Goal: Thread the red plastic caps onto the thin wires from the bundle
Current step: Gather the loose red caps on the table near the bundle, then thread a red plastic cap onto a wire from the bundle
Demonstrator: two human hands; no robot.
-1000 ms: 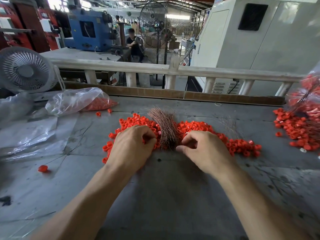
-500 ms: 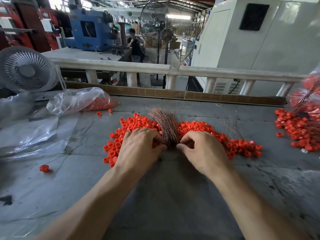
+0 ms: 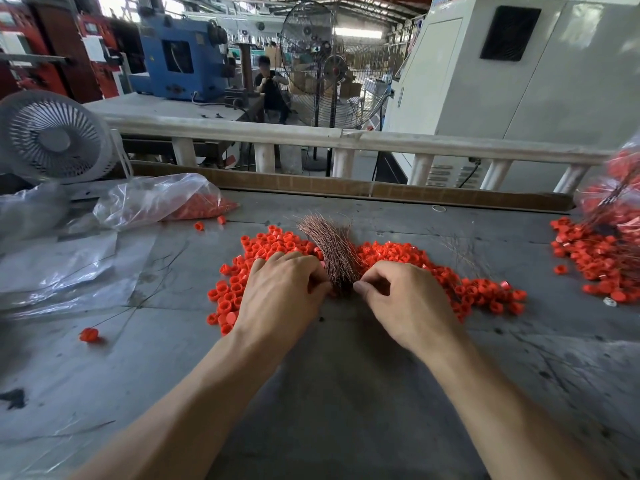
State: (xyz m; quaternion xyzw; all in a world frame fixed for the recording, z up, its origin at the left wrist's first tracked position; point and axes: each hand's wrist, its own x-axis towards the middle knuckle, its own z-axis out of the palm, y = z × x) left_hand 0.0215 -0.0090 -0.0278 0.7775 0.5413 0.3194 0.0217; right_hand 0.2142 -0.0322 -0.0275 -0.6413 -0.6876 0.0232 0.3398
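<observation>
Two hands meet at the near end of the wires: your left hand and right hand, fingers curled, pinching there; what each pinches is hidden. Countless caps flank the one bundle on the grey tabletop. One bag, one fan lie left.

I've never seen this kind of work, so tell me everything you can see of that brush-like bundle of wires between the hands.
The wire bundle is a dense sheaf of thin, coppery-brown strands lying on the grey table, splitting the pile of red caps. Its far end fans out like a brush; its near end is gathered tight between the left hand and right hand, whose fingertips meet it there.
</observation>
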